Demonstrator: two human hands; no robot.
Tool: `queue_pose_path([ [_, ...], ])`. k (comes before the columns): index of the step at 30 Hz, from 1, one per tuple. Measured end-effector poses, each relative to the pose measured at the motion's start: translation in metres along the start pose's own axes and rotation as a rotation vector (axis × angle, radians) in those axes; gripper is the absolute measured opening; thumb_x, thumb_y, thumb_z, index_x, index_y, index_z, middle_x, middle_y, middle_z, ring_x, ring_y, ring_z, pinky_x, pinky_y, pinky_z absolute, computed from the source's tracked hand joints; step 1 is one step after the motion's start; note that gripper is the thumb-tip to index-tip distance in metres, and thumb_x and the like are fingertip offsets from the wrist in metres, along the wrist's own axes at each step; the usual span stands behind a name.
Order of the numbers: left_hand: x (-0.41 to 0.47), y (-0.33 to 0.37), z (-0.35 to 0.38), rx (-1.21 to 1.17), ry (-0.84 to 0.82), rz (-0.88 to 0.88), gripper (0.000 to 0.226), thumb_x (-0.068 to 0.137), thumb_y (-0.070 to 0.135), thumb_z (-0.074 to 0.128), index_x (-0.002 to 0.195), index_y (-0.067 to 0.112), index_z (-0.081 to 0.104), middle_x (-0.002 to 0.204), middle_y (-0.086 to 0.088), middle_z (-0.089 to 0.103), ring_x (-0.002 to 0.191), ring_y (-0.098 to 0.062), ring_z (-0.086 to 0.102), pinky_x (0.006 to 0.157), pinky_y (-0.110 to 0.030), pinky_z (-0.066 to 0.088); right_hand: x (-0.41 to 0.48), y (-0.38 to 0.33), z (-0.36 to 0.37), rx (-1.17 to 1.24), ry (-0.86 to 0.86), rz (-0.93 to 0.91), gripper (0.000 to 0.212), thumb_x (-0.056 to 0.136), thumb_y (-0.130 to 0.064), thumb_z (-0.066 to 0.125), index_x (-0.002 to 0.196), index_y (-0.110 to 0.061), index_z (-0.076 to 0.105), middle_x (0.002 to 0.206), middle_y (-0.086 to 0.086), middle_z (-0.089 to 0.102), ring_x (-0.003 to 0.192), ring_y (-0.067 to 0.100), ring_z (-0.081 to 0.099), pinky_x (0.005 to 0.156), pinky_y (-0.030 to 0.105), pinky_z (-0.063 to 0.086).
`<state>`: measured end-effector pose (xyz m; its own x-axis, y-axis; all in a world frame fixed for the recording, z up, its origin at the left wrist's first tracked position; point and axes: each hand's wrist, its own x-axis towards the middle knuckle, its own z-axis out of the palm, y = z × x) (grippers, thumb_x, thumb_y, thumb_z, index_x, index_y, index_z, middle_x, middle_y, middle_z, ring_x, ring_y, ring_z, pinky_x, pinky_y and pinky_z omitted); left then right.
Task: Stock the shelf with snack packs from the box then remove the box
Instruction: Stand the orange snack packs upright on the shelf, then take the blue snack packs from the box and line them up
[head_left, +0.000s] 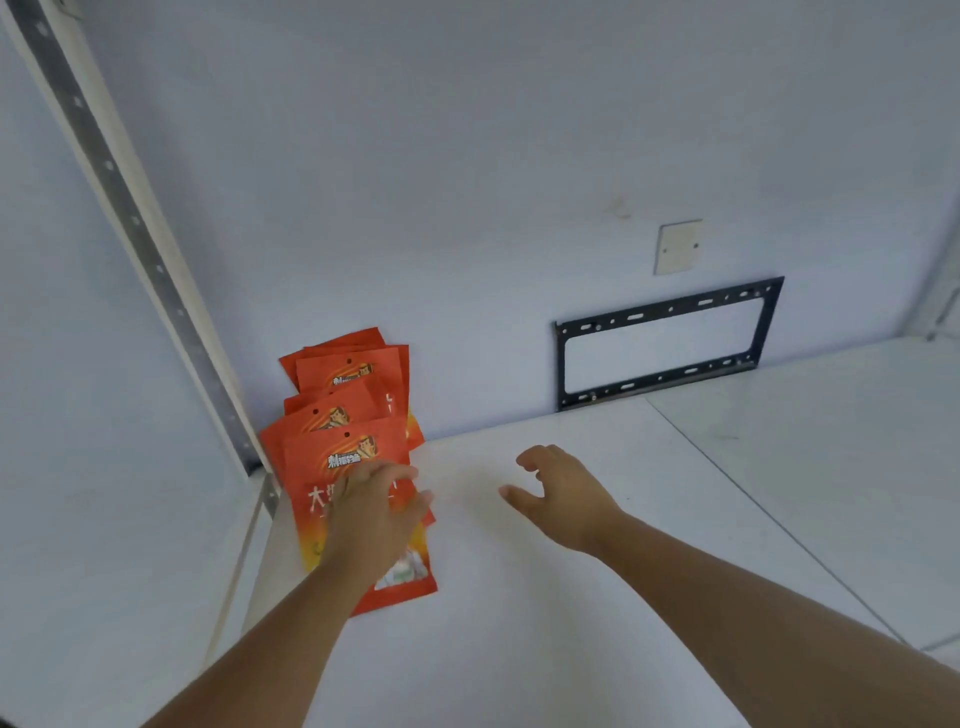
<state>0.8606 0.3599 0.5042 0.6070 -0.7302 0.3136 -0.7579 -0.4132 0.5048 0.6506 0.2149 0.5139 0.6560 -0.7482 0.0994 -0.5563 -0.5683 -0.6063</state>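
My left hand (374, 514) rests on the front snack pack (317, 499), fingers straight and slightly apart. My right hand (563, 499) hovers right of that pack over the shelf (571, 623), fingers loosely curled and empty. I'd nudge the pack back gently, squaring it with the rear packs (348, 366) behind it against the wall (467, 208). I can't see the box.

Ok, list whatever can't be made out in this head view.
The box: nowhere in the head view, outside the frame.
Front snack pack: its middle print is covered by the left hand.
Left hand's fingers: motion-blurred, so contact with the pack is unclear.
Packs behind: overlapped, so their count is uncertain.
Right hand: seen from the back; its palm is hidden.
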Motion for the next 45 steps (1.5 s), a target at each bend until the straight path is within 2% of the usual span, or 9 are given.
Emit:
queue_pose_path([
  [7, -0.015, 0.108, 0.047, -0.062, -0.167, 0.189, 0.036, 0.083, 0.058, 0.064, 0.113, 0.039, 0.065, 0.121, 0.012, 0.059, 0.117, -0.016, 0.052, 0.105, -0.037, 0.041, -0.063, 0.083, -0.077, -0.024, 0.053, 0.056, 0.05, 0.096, -0.051, 0.059, 0.137, -0.023, 0.054, 0.133, -0.008, 0.056, 0.118, 0.013, 0.055, 0.096, 0.025, 0.044],
  [13, -0.052, 0.222, 0.101, -0.134, -0.365, 0.305, 0.028, 0.091, 0.051, 0.063, 0.117, 0.041, 0.062, 0.119, 0.022, 0.051, 0.121, -0.01, 0.048, 0.106, -0.037, 0.04, -0.129, 0.164, -0.142, -0.039, 0.128, 0.185, 0.051, 0.096, -0.051, 0.059, 0.137, -0.02, 0.054, 0.132, -0.004, 0.058, 0.117, 0.015, 0.057, 0.098, 0.028, 0.045],
  [22, -0.121, 0.383, 0.191, -0.218, -0.592, 0.53, 0.031, 0.092, 0.048, 0.063, 0.12, 0.036, 0.062, 0.125, 0.012, 0.056, 0.12, -0.013, 0.05, 0.104, -0.038, 0.045, -0.26, 0.279, -0.223, -0.074, 0.248, 0.447, 0.05, 0.096, -0.051, 0.056, 0.137, -0.021, 0.052, 0.13, -0.005, 0.057, 0.109, 0.013, 0.059, 0.091, 0.029, 0.048],
  [27, -0.163, 0.454, 0.243, -0.202, -0.71, 0.674, 0.03, 0.092, 0.046, 0.063, 0.12, 0.035, 0.063, 0.126, 0.011, 0.056, 0.118, -0.013, 0.05, 0.102, -0.038, 0.046, -0.323, 0.328, -0.248, -0.054, 0.298, 0.597, 0.046, 0.097, -0.044, 0.057, 0.135, -0.019, 0.053, 0.131, -0.003, 0.058, 0.114, 0.017, 0.058, 0.09, 0.03, 0.046],
  [31, -0.189, 0.506, 0.293, -0.173, -0.832, 0.77, 0.028, 0.092, 0.046, 0.063, 0.118, 0.036, 0.061, 0.126, 0.01, 0.055, 0.117, -0.013, 0.051, 0.096, -0.035, 0.05, -0.367, 0.367, -0.256, -0.024, 0.34, 0.758, 0.045, 0.095, -0.051, 0.057, 0.13, -0.022, 0.055, 0.123, -0.006, 0.06, 0.109, 0.015, 0.06, 0.088, 0.033, 0.051],
  [34, -0.212, 0.541, 0.332, -0.169, -0.932, 0.824, 0.034, 0.088, 0.049, 0.063, 0.119, 0.036, 0.062, 0.128, 0.008, 0.055, 0.116, -0.015, 0.055, 0.095, -0.042, 0.053, -0.397, 0.392, -0.254, -0.016, 0.325, 0.874, 0.033, 0.095, -0.045, 0.06, 0.119, -0.022, 0.058, 0.112, -0.007, 0.06, 0.101, 0.015, 0.06, 0.082, 0.032, 0.051],
  [38, -0.241, 0.581, 0.381, -0.158, -1.068, 0.938, 0.033, 0.088, 0.048, 0.065, 0.119, 0.036, 0.063, 0.13, 0.007, 0.056, 0.121, -0.016, 0.052, 0.103, -0.041, 0.046, -0.431, 0.427, -0.255, 0.014, 0.345, 1.047, 0.039, 0.094, -0.042, 0.061, 0.126, -0.021, 0.058, 0.12, -0.002, 0.062, 0.105, 0.017, 0.06, 0.092, 0.04, 0.054],
  [41, -0.255, 0.609, 0.419, -0.133, -1.136, 1.025, 0.033, 0.09, 0.046, 0.064, 0.121, 0.035, 0.062, 0.129, 0.007, 0.056, 0.121, -0.015, 0.05, 0.102, -0.038, 0.044, -0.452, 0.453, -0.256, 0.069, 0.379, 1.149, 0.044, 0.094, -0.043, 0.061, 0.132, -0.021, 0.057, 0.127, -0.003, 0.061, 0.108, 0.014, 0.06, 0.092, 0.035, 0.054],
  [45, -0.282, 0.647, 0.462, -0.088, -1.232, 1.105, 0.037, 0.09, 0.049, 0.061, 0.124, 0.035, 0.06, 0.129, 0.007, 0.053, 0.122, -0.017, 0.049, 0.102, -0.041, 0.046, -0.488, 0.48, -0.251, 0.118, 0.435, 1.284, 0.04, 0.094, -0.043, 0.061, 0.128, -0.022, 0.057, 0.124, -0.004, 0.06, 0.105, 0.013, 0.058, 0.088, 0.031, 0.052],
])
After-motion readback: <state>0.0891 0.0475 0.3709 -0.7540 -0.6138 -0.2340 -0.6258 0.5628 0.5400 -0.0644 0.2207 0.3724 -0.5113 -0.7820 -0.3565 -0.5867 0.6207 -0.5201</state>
